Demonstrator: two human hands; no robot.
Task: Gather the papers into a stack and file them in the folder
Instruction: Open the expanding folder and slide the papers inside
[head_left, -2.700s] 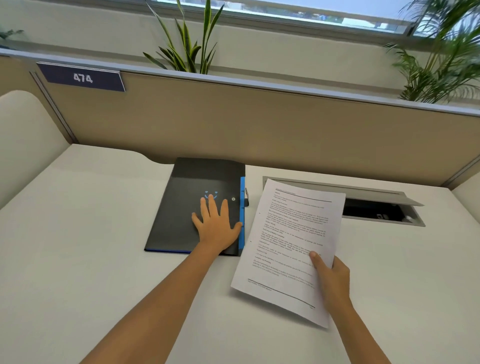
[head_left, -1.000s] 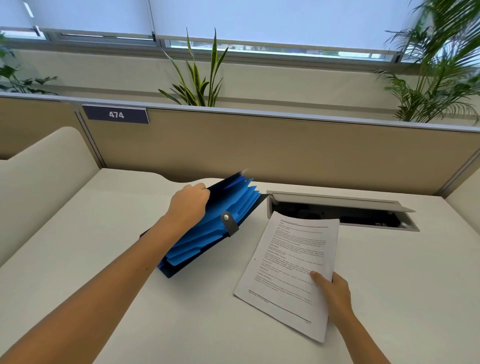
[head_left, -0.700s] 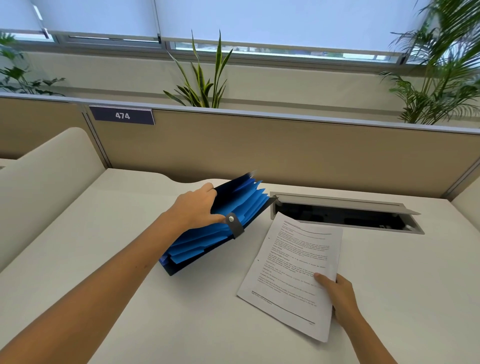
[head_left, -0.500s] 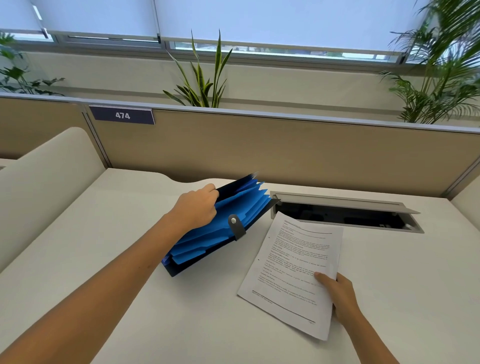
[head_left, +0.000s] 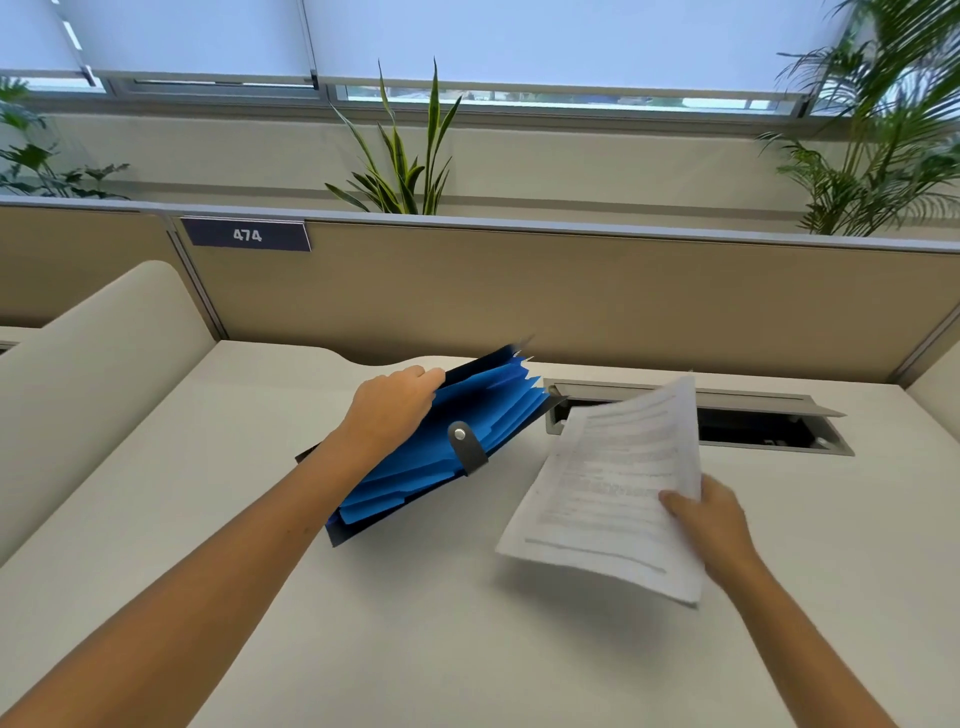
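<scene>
A black expanding folder (head_left: 462, 447) with blue pockets lies open in the middle of the white desk (head_left: 415, 623). My left hand (head_left: 389, 410) grips its raised black cover and holds it up, so the blue dividers fan out. A grey snap strap hangs from the folder's front. To the right, my right hand (head_left: 711, 525) pinches a stack of printed white papers (head_left: 613, 493) at its right edge. The stack is lifted off the desk, tilted and blurred, just right of the folder's opening and apart from it.
An open grey cable tray (head_left: 769, 431) is set into the desk behind the papers. A tan partition (head_left: 571, 301) with a "474" label (head_left: 247, 235) closes the far side, a cream side panel (head_left: 78, 374) the left. Plants stand beyond.
My left hand has lifted the folder's cover and fanned the blue pockets. My right hand has just raised the papers off the desk, tilting them toward the folder.
</scene>
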